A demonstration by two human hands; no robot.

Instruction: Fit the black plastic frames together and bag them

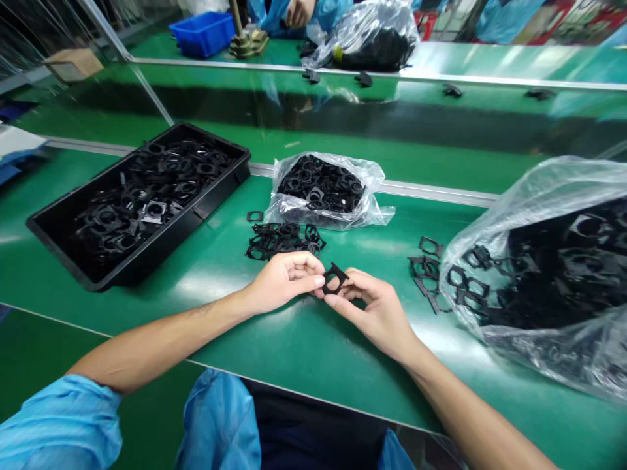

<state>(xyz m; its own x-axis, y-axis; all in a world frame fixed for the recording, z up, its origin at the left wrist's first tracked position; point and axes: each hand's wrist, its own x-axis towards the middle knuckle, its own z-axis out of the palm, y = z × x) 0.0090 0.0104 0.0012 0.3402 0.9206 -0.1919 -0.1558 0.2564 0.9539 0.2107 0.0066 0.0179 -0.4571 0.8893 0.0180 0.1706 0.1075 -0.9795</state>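
Between my hands, just above the green bench, is a small black plastic frame with a round hole. My left hand pinches its left edge between thumb and fingers. On the other side, the fingers of my right hand are closed on its right and lower edge. Right behind my left hand lies a loose pile of thin black frames. Farther back, an opened clear plastic bag is full of black ring-shaped parts. Some similar loose frames lie to the right of my right hand.
A black tray heaped with black parts stands at the left. At the right, a large clear bag spills black parts. Beyond a metal rail, a co-worker's hand shows near a blue bin and another bag.
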